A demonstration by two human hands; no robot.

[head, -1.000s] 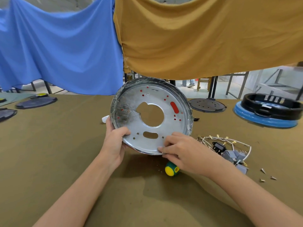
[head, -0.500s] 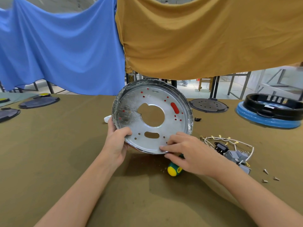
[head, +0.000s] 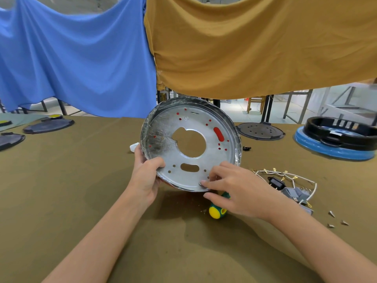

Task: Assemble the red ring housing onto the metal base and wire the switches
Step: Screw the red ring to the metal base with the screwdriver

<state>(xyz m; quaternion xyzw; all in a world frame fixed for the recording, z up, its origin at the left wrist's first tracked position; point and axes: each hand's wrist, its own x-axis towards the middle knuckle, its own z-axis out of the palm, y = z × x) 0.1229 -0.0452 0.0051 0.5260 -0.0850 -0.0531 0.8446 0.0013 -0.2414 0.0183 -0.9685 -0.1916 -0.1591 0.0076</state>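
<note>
My left hand (head: 145,176) grips the base (head: 190,144) at its lower left rim, thumb curled over the inner face and fingers behind, holding the disc tilted up off the table (head: 61,201) so its face is toward me. Red shows through the slot and the small holes on the right and upper parts of the base — the red ring sits behind it, pressed against the back.

My right hand (head: 232,188) is at the bottom edge of the base. Its thumb and forefinger pinch a small screw (head: 201,183) against the metal near the rim, the other fingers curled loosely below.

Under that hand a screwdriver (head: 217,210) lies on the table, its yellow and green handle end pointing at me. Just to the right is a tangle of white wires (head: 285,176) with brass terminals, a black switch (head: 276,182) and grey switch bodies among them. A few loose screws (head: 336,219) lie farther right, apart from the wires.

Well back on the right stands a black ring (head: 342,131) on a blue disc (head: 330,150) — a dark perforated plate (head: 260,130) rests between it and the base. Blue cloth (head: 77,58) and tan cloth (head: 255,43) hang behind the table.
</note>
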